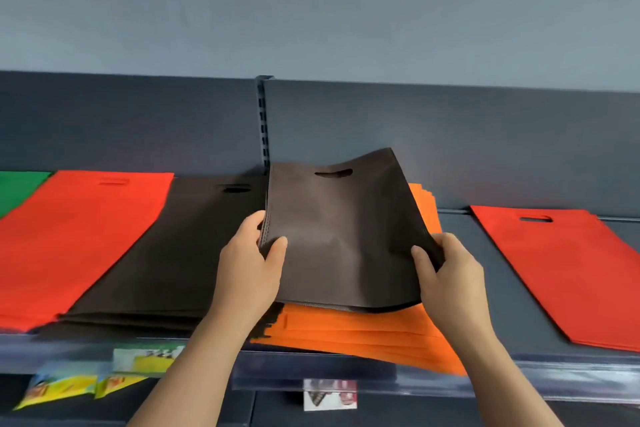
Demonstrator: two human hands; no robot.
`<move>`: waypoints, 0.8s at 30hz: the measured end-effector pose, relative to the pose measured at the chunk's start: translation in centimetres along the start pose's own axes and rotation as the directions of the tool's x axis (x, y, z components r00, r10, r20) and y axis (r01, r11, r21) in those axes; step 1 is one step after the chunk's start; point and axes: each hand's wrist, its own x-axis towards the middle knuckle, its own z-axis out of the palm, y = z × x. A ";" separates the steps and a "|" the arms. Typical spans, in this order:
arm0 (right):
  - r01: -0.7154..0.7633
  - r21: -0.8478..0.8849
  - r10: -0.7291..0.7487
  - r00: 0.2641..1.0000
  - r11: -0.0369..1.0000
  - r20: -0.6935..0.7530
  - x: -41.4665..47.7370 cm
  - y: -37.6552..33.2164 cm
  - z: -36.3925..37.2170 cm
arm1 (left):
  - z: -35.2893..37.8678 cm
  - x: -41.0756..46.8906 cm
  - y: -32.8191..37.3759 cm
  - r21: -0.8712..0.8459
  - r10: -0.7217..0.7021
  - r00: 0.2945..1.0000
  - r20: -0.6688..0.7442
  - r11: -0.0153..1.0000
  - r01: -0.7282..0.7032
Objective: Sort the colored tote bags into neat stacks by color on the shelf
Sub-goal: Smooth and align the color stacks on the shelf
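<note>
A bundle of brown tote bags (343,236) is lifted off the orange stack (349,329), its cut-out handle end tilted up toward the back panel. My left hand (252,260) grips its left edge and my right hand (446,270) grips its right edge. To the left lies a flat brown stack (166,253), then a red stack (76,239) and a green bag (17,189) at the far left. Another red stack (568,270) lies at the right.
The dark shelf (491,288) has a clear plastic front lip (381,374). A slotted upright (264,121) splits the back panel. Colourful packets (65,388) and a small label (329,393) sit on the lower level. Bare shelf shows between the orange and right red stacks.
</note>
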 end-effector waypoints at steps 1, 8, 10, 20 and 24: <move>0.003 -0.001 -0.003 1.000 1.000 0.007 -0.5 -0.7 1.1 | -1.1 0.3 -0.9 0.016 -0.010 1.000 0.003 1.000 0.010; 0.002 -0.017 -0.001 0.997 1.000 0.081 -3.3 -5.4 7.5 | -7.4 2.5 -8.0 0.152 -0.117 0.993 0.012 0.982 0.114; 0.009 -0.029 -0.006 0.995 1.000 0.100 -3.9 -6.5 8.8 | -8.8 2.9 -9.4 0.192 -0.138 0.990 0.020 0.973 0.132; 0.025 -0.140 0.013 0.965 0.990 0.261 -5.4 -10.1 12.3 | -12.8 4.4 -12.8 0.454 -0.198 0.980 0.019 0.875 0.168; 0.123 -0.337 0.000 0.940 0.933 0.342 -5.7 -10.7 12.9 | -13.0 4.6 -13.7 0.564 -0.206 0.978 0.028 0.811 0.155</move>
